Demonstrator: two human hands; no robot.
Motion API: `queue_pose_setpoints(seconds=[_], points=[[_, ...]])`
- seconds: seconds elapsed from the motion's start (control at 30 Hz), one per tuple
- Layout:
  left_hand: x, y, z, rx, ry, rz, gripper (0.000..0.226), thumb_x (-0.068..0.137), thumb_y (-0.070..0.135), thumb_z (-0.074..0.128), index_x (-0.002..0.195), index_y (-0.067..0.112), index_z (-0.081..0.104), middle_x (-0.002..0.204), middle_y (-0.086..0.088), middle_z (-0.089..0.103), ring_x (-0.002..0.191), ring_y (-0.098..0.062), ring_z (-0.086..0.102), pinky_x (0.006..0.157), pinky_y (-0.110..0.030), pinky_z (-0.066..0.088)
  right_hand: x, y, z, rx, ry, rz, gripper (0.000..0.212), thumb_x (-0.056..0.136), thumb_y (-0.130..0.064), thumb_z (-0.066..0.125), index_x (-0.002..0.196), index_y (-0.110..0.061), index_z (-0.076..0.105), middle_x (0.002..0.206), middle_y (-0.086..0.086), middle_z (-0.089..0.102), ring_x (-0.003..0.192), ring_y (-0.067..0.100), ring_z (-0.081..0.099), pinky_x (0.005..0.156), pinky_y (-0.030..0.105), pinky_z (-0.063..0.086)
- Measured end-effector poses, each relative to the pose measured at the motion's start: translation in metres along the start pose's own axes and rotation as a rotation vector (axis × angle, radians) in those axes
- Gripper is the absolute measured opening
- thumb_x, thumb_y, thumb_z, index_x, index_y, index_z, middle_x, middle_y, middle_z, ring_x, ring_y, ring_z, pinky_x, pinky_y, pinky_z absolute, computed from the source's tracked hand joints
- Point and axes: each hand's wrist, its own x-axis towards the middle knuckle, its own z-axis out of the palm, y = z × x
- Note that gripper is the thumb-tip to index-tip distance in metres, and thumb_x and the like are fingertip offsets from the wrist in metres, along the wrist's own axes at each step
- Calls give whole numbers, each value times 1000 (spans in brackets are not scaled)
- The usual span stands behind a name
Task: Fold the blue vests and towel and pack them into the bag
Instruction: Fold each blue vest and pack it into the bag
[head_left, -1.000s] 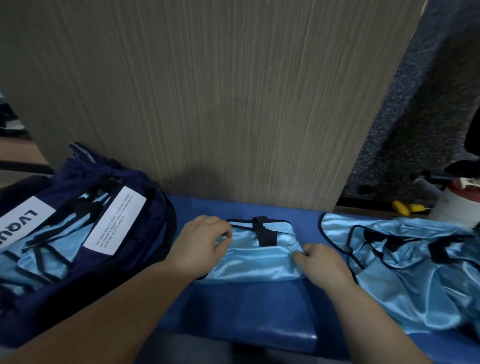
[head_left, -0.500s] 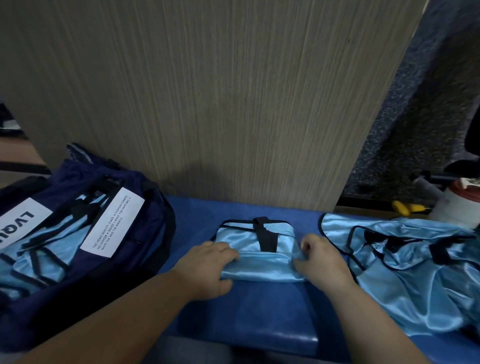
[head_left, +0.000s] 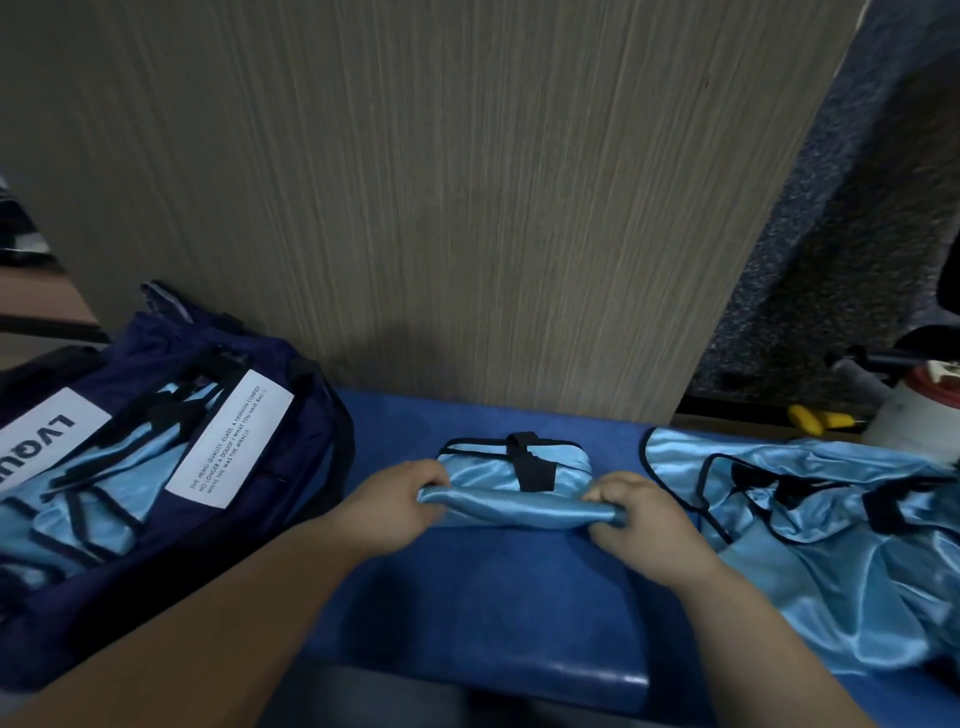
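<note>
At my 9 o'clock the navy bag (head_left: 291, 415) lies open with its mouth turned toward me, so I can drop things in without lifting a flap. The packed vests (head_left: 104, 493) inside it lie between two white labels (head_left: 231, 441).

My left hand (head_left: 395, 501) grips the left end of the folded vest (head_left: 514, 483), with the fingers curled over the near edge and the thumb beneath. The vest lies dead ahead at 12 o'clock on the blue surface (head_left: 493, 597), just short of the wood panel (head_left: 415, 182). It is a small packet with its black strap on top. I hold it by the near edge, which is bunched into a tight roll, because the satin looks slippery, and I judge a loose fold would slide open.

My right hand (head_left: 639, 514) grips the right end of the same roll in the same way. The vest spans the gap between my hands and touches both. I judge that I am either turning the last fold over or about to lift the packet toward 9 o'clock.

At 3 o'clock the loose vests (head_left: 831, 519) are spread unfolded, near my right hand but not touching it, and waiting their turn. A white tub (head_left: 914, 410) stands beyond them at 2 o'clock. I cannot tell which piece is the towel.
</note>
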Motion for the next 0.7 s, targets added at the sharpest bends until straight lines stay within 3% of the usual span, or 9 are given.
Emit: queue_pose_setpoints(seconds=[0.13, 0.23, 0.33, 0.4, 0.53, 0.6, 0.7], points=[[0, -3, -7, -92, -13, -38, 15, 93, 24, 56, 85, 37, 54, 84, 11, 60, 74, -3, 54, 66, -21, 40, 0, -6, -4, 195, 82, 71, 19, 85, -13, 70, 76, -30, 69, 73, -8, 67, 71, 5, 59, 70, 26, 46], [1, -6, -7, -129, -14, -82, 12, 94, 26, 56, 91, 38, 57, 91, 9, 63, 81, -8, 59, 71, -24, 45, 1, -7, -1, 281, 48, 161, 11, 91, -23, 67, 80, -21, 68, 72, -6, 66, 70, 8, 59, 72, 31, 49], [5, -6, -2, -147, -8, -101, 9, 96, 28, 53, 98, 36, 57, 101, 11, 62, 92, -8, 59, 79, -24, 46, 3, -9, 2, 218, 27, 232, 24, 94, -33, 62, 79, -14, 63, 75, 3, 66, 70, 10, 58, 71, 33, 48], [7, -4, 2, -104, 26, -98, 7, 96, 31, 54, 102, 34, 55, 101, 11, 59, 91, -7, 58, 80, -24, 46, 4, -12, 2, 133, 16, 277, 30, 95, -37, 58, 73, -18, 55, 71, -3, 59, 70, 11, 55, 66, 30, 43], [7, 4, 5, 219, 183, -70, 21, 93, 42, 56, 110, 30, 53, 110, 11, 48, 95, -11, 52, 81, -28, 43, 7, -15, 6, -67, -31, 382, 29, 98, -45, 48, 92, -17, 53, 96, 2, 61, 91, 21, 56, 78, 33, 43], [9, 10, 8, 395, 294, 51, 22, 94, 39, 55, 113, 28, 56, 114, 11, 47, 105, -15, 48, 88, -30, 39, 8, -18, 8, -94, -18, 420, 30, 98, -46, 47, 102, -16, 52, 106, 9, 63, 98, 26, 57, 77, 33, 42], [7, 27, 18, 356, 306, 256, 35, 90, 49, 40, 108, 29, 62, 110, 13, 56, 107, -16, 50, 94, -35, 37, 8, -20, 8, -88, 19, 469, 40, 96, -48, 50, 119, -15, 51, 113, 10, 64, 103, 28, 59, 75, 32, 41]])
